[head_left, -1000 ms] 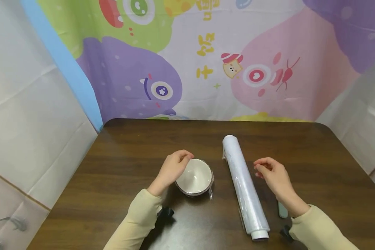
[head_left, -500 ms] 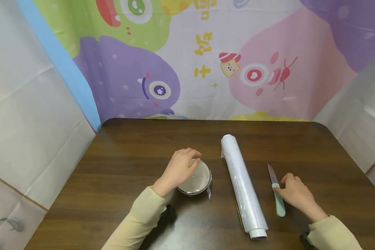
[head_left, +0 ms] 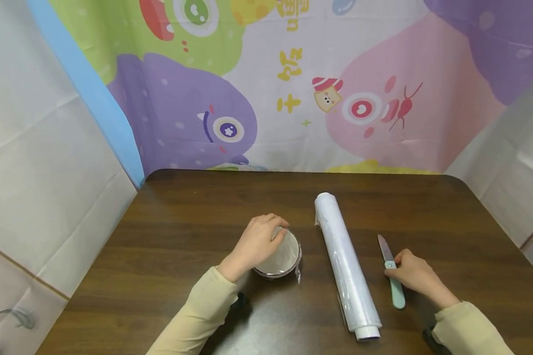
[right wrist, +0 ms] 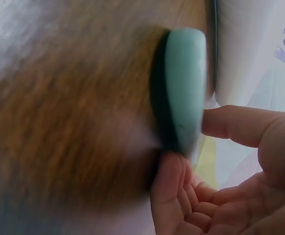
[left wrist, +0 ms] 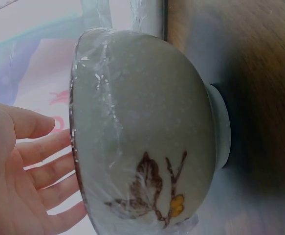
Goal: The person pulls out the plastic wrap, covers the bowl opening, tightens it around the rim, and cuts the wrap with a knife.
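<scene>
A white bowl (head_left: 285, 256) stands on the table, clear plastic film stretched over its mouth and a loose end hanging at the right. In the left wrist view, the bowl (left wrist: 147, 98) shows wrinkled film down its side and a brown leaf drawing. My left hand (head_left: 256, 244) is over the bowl's left rim, fingers loosely extended and fingertips right at the rim. My right hand (head_left: 418, 276) pinches the pale green handle of a knife (head_left: 398, 295) between thumb and fingers. The knife's blade points away from me. In the right wrist view, the handle (right wrist: 185, 73) lies close over the wood.
A long roll of plastic wrap (head_left: 346, 261) lies lengthwise between the bowl and the knife. The dark wooden table (head_left: 182, 197) ends at the back against a cartoon-printed cloth (head_left: 293, 133). Pale sheets hang at both sides.
My right hand has moved from beside the roll down to the knife and now pinches its handle. My left hand has shifted slightly right over the bowl.
</scene>
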Demonstrator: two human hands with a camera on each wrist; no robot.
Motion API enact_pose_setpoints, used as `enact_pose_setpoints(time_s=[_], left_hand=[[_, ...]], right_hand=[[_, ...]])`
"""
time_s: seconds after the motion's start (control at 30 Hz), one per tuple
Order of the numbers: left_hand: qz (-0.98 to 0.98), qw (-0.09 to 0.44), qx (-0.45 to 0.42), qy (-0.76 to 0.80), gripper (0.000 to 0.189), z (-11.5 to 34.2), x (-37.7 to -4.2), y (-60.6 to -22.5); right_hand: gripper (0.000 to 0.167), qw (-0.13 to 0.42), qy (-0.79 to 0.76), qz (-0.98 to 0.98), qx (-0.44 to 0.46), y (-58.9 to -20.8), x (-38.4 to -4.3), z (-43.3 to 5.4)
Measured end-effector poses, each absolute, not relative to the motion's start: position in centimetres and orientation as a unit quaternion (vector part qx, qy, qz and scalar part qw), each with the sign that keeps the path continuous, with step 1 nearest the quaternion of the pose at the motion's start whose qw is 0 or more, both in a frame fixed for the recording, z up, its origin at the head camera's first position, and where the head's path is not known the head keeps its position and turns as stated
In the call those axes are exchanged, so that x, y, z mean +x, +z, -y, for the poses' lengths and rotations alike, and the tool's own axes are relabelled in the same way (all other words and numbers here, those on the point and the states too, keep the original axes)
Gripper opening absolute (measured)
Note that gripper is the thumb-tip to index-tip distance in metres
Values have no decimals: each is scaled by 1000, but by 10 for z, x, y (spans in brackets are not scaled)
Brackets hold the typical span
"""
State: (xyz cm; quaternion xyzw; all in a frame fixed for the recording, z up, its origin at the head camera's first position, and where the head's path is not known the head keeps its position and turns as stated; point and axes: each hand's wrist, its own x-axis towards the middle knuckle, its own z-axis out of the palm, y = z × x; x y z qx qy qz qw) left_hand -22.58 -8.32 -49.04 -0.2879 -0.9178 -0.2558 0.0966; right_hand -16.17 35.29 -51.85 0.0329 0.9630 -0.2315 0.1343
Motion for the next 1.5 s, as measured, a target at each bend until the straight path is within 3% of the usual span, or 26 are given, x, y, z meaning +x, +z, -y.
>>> enact_pose_setpoints(time_s=[0.07, 0.3, 0.7, 0.97, 1.1, 1.17, 1.2, 1.33, 1.4, 1.43, 1.5], left_hand=[[917, 93, -282, -265, 24, 83, -237, -510], [924, 111, -286, -228, 23, 84, -241, -514], [915, 98, -281, -273, 22, 86, -237, -502], [910, 132, -296, -259, 22, 84, -219, -457], [907, 148, -294, -263, 21, 78, -202, -421], [904, 156, -294, -268, 19, 74, -188, -397], [903, 155, -293, -272, 19, 72, -179, -382], [889, 201, -309, -273, 20, 66, -171, -366], [885, 214, -316, -267, 22, 63, -172, -365], [884, 219, -318, -263, 22, 62, -172, -364], [886, 216, -319, -258, 21, 61, -173, -365]], right_hand=[[49, 131, -232, -963, 34, -519, -162, -350], [37, 114, -244, -963, 29, -517, -164, -343], [41, 53, -264, -963, -25, -521, -196, -339], [37, -21, -273, -958, -88, -511, -220, -316], [30, -37, -284, -951, -114, -440, -192, -261], [35, -39, -278, -952, -126, -438, -198, -249], [34, -31, -279, -950, -137, -419, -190, -237], [36, -55, -272, -946, -170, -449, -212, -229], [29, -57, -276, -942, -183, -438, -206, -213], [29, -61, -264, -946, -178, -455, -216, -214], [31, -46, -249, -951, -178, -453, -214, -204]])
